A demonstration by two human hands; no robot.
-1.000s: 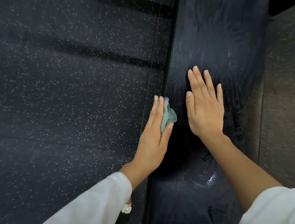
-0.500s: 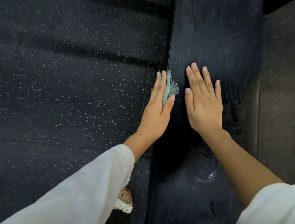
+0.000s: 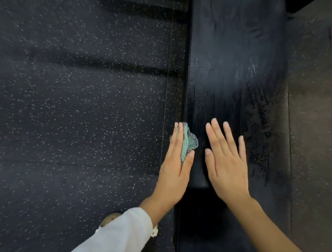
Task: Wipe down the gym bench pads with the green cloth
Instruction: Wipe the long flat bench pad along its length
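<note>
A long black bench pad point(image 3: 234, 62) runs away from me at centre right, its surface streaked with wipe marks. A second pad section point(image 3: 210, 234) begins nearer to me, below a seam. My left hand point(image 3: 175, 174) holds the green cloth point(image 3: 188, 144) against the pad's left side edge, fingers straight along the side and the thumb pinching the cloth from above. My right hand point(image 3: 226, 166) lies flat on top of the pad with fingers spread, just right of the cloth. Part of the cloth is hidden under my left palm.
Dark speckled rubber floor point(image 3: 76, 103) fills the left side. A browner strip of floor point(image 3: 313, 132) lies right of the bench. My foot in a sandal point(image 3: 109, 218) shows by my white left sleeve.
My left hand slid the cloth forward along the pad's edge, then back toward me. My right hand now sits lower in view, nearer the seam.
</note>
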